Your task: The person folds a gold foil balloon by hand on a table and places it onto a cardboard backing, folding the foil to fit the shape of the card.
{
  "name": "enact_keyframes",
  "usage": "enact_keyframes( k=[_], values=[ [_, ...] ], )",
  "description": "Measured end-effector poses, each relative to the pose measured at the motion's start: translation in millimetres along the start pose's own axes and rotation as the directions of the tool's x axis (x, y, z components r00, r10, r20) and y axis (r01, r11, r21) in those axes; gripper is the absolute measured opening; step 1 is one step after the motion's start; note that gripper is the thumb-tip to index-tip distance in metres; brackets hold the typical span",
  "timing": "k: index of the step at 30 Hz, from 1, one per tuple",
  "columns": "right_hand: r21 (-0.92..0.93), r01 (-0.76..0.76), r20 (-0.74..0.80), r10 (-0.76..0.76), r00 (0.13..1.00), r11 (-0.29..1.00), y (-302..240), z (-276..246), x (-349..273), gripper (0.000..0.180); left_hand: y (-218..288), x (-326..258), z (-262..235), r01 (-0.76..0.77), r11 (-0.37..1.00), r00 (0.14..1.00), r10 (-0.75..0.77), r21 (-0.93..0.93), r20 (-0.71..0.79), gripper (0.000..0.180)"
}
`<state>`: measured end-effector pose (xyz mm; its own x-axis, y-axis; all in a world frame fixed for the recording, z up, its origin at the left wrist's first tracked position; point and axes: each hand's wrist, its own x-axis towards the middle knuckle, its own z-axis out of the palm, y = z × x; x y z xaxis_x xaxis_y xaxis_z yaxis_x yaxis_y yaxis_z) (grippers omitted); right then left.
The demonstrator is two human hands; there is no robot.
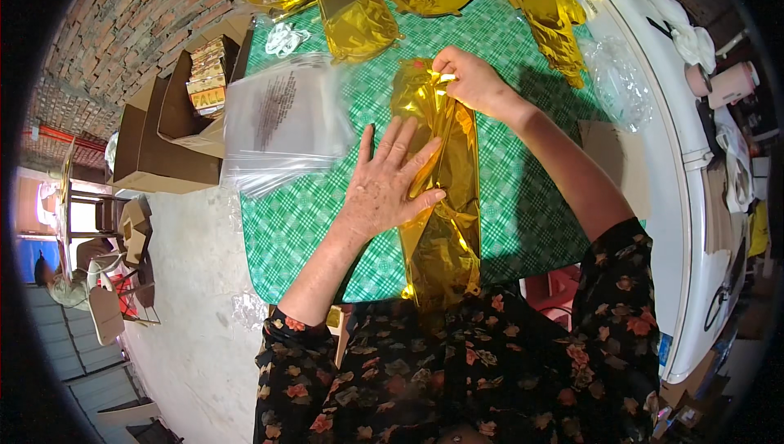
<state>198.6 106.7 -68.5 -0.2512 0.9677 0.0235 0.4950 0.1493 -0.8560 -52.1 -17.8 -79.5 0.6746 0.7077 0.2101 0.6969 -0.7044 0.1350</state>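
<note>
A long, shiny gold foil piece (453, 240), which looks like a flat, uninflated foil balloon, lies lengthwise on the green checked tablecloth (322, 252). Its near end reaches the table edge in front of my body. My left hand (388, 179) rests on its left side with the fingers spread, the thumb lying across the wrinkled foil. At the far end, my right hand (474, 81) pinches the foil near its top right corner. Creases run down the foil between both hands.
Clear plastic bags (282, 122) lie stacked at the left. More gold foil pieces (359, 19) spread along the far edge. Cardboard boxes (175, 146) stand beyond the bags. A crumpled clear wrapper (616, 85) and a white chest-like appliance (678, 199) are on the right.
</note>
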Motion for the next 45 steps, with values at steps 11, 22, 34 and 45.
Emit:
enact_keyframes(
  k=[11, 22, 34, 45],
  values=[
    [-0.25, 0.104, -0.083, -0.129, 0.988, 0.963, -6.3, 6.2, -13.9, 0.045, -0.2, 0.2, -0.9, -0.008, 1.0, 1.0, 0.008, -0.011, 0.029, 0.077],
    [-0.713, 0.488, 0.349, -0.349, 0.87, 0.503, -6.6, 23.4, -74.8, 0.066, -2.8, -2.0, 2.6, -0.012, 1.0, 1.0, 0.012, -0.004, 0.007, 0.076],
    [-0.748, 0.38, 0.305, -0.226, 0.925, 0.544, 9.9, 17.4, -75.8, 0.061, 0.0, -1.7, 3.2, -0.026, 1.0, 1.0, 0.026, -0.01, -0.014, 0.072],
    [-0.731, 0.406, 0.281, -0.301, 0.911, 0.548, 17.8, 17.0, -73.7, 0.056, -11.9, 10.1, -14.5, -0.039, 0.991, 0.991, 0.023, -0.13, -0.129, 0.061]
  ],
)
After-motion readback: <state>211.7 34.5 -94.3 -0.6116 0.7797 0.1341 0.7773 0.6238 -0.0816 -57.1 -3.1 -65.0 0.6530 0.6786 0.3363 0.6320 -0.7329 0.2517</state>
